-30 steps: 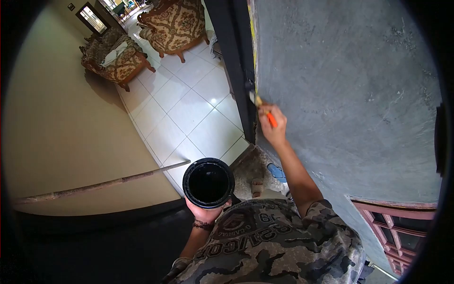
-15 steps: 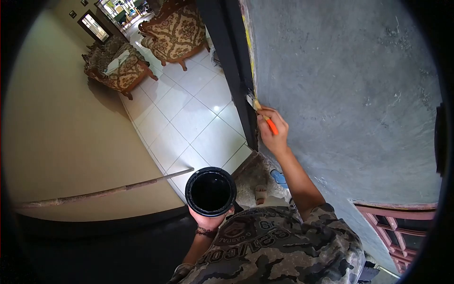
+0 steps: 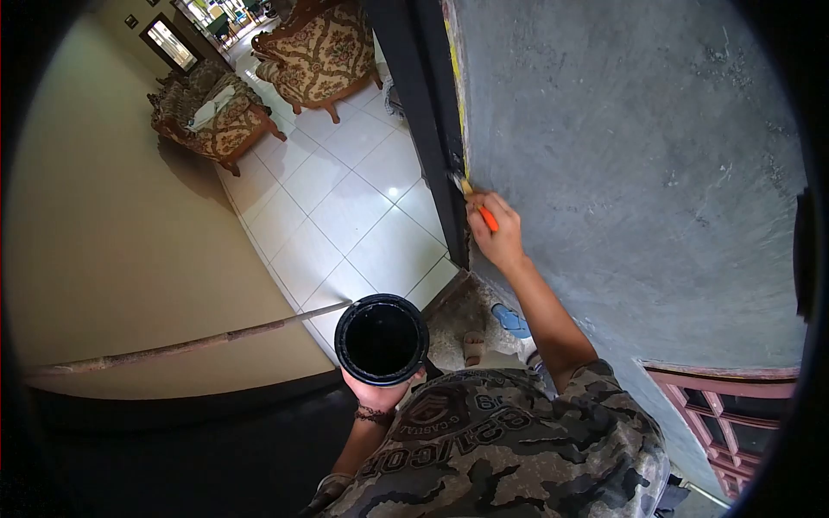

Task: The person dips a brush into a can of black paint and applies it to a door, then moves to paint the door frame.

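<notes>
My right hand [image 3: 494, 226] grips a paintbrush [image 3: 489, 217] with an orange-tipped handle. Its bristles rest against the dark door frame [image 3: 429, 112], close to where the frame meets the grey wall [image 3: 604, 155]. Lower down, my left hand [image 3: 373, 393] is wrapped round a black paint can [image 3: 381, 377] from below and behind. The can's round mouth faces up at me, and its inside looks dark and glossy. Part of my left fingers is hidden under the can.
A thin pole [image 3: 207, 340] slants across the beige wall [image 3: 112, 233] towards the can. Beyond the doorway lie white floor tiles [image 3: 328, 207] with a patterned armchair [image 3: 319, 56] and a sofa [image 3: 220, 116]. A blue sandal [image 3: 509, 320] is near my feet. A pink window frame [image 3: 734, 423] stands lower right.
My right hand has shifted slightly up and left with the brush, whose bristles are now closer against the door frame. The paint can has risen a little in view.
</notes>
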`<state>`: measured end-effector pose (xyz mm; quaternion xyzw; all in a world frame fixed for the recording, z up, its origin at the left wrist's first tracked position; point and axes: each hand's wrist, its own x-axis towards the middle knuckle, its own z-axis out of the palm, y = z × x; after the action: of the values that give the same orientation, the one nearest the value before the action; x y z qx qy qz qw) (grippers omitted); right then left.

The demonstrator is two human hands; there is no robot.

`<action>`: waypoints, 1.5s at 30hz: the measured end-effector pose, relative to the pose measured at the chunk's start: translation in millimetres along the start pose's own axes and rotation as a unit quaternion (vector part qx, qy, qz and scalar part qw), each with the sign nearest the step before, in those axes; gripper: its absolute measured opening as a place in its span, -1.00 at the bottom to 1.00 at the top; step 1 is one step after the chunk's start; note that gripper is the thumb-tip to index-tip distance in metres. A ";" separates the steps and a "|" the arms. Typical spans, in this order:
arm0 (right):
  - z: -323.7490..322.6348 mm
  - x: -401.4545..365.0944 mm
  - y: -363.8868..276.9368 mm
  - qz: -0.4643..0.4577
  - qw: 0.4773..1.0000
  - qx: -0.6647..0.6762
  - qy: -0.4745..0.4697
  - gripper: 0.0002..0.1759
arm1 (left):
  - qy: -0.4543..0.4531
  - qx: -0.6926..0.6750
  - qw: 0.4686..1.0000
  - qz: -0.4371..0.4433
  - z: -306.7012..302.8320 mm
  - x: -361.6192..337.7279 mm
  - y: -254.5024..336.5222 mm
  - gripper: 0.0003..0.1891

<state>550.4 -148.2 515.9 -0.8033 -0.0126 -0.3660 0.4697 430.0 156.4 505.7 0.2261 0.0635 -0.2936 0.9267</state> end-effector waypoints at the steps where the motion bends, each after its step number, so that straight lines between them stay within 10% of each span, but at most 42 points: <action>1: 0.6 15.2 -11.9 -0.043 0.999 0.001 0.034 -0.81 | -0.002 -0.001 1.000 0.001 0.2 0.7 -0.5 0.02; 9: 29.1 1.6 -19.3 -0.119 0.985 -0.014 0.127 -0.75 | -0.003 -0.018 1.000 0.003 3.3 1.1 -1.7 0.01; 15: 31.3 -105.9 83.4 0.085 0.993 -0.069 -0.052 -0.82 | 0.154 -0.035 0.986 0.050 -23.2 -4.2 -7.2 -0.06; 17: 19.9 -132.0 105.4 0.116 0.989 -0.065 -0.062 -0.84 | 0.013 -0.031 0.999 0.017 -11.4 -4.7 -3.3 -0.12; 30: -44.3 -260.3 122.5 0.456 0.885 0.053 0.071 -0.84 | -0.067 -0.067 0.995 -0.017 -12.0 0.3 16.2 -0.13; 45: 11.2 -162.2 78.9 0.320 0.927 0.166 0.107 -0.75 | -0.030 -0.041 0.997 -0.063 15.2 5.5 32.3 -0.14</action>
<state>466.8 -131.2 356.6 -0.6312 0.2353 -0.2730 0.6868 452.8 170.1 530.1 0.1744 0.0617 -0.3555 0.9162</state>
